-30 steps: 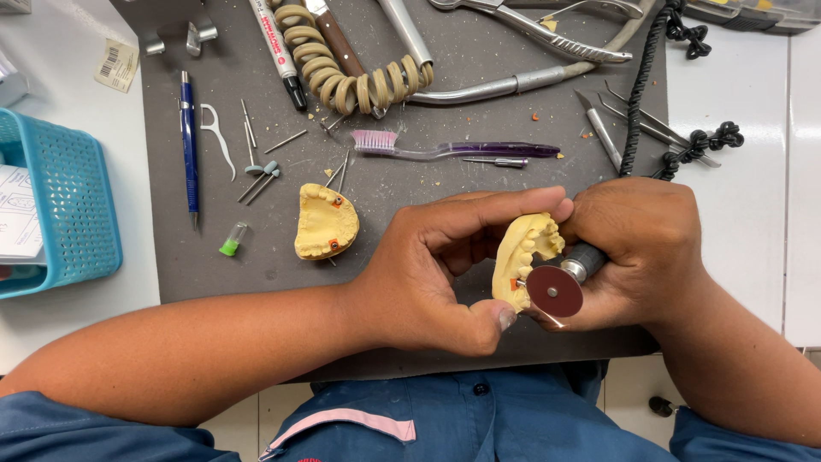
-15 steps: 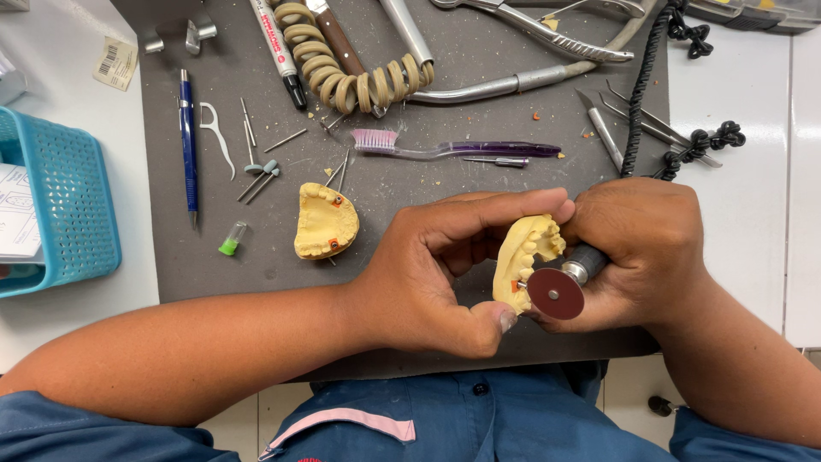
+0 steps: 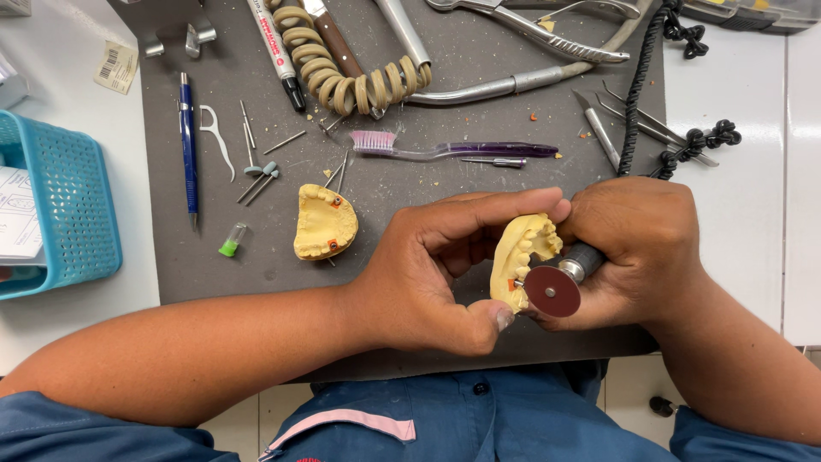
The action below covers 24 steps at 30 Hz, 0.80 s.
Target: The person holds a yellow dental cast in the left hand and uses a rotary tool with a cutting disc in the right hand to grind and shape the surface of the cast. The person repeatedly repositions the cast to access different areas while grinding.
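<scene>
My left hand (image 3: 436, 269) grips a yellow dental cast (image 3: 516, 257) between thumb and fingers, teeth side turned toward me. My right hand (image 3: 637, 248) holds a rotary handpiece (image 3: 581, 259) whose dark red cutting disc (image 3: 552, 291) sits against the lower right edge of the cast. A second yellow dental cast (image 3: 323, 224) with small orange marks lies on the grey mat (image 3: 214, 257) to the left of my left hand.
On the mat lie a purple toothbrush (image 3: 453, 151), a blue pen (image 3: 188, 150), a coiled beige cord (image 3: 342, 77), metal pliers (image 3: 530, 34), several burs (image 3: 256, 175) and a small green-capped vial (image 3: 231, 241). A blue basket (image 3: 64, 205) stands at the left. A black cable (image 3: 637, 94) runs at the right.
</scene>
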Each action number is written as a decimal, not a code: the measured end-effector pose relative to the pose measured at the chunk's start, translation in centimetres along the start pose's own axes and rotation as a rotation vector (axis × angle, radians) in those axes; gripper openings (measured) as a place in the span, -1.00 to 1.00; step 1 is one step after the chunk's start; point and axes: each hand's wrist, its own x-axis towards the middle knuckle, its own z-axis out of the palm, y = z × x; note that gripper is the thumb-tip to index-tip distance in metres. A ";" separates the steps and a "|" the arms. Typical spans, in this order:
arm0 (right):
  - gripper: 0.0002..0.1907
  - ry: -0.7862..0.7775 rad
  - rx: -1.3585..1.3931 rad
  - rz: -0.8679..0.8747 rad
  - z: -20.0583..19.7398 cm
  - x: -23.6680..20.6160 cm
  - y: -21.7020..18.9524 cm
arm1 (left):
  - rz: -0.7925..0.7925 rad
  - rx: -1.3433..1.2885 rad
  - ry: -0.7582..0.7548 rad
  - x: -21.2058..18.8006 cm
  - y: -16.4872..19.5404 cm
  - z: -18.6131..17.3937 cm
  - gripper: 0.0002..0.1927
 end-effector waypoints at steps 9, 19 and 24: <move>-0.46 0.023 0.001 0.004 0.1 0.0 -0.1 | 0.011 -0.038 0.014 -0.1 -0.4 0.0 -0.31; -0.50 0.024 0.048 0.034 -0.2 -0.1 -0.1 | 0.011 -0.079 0.084 -0.3 -1.1 0.3 -0.33; -0.51 0.015 0.032 0.034 -0.1 0.0 -0.2 | -0.001 -0.109 0.074 -0.3 -1.1 0.3 -0.34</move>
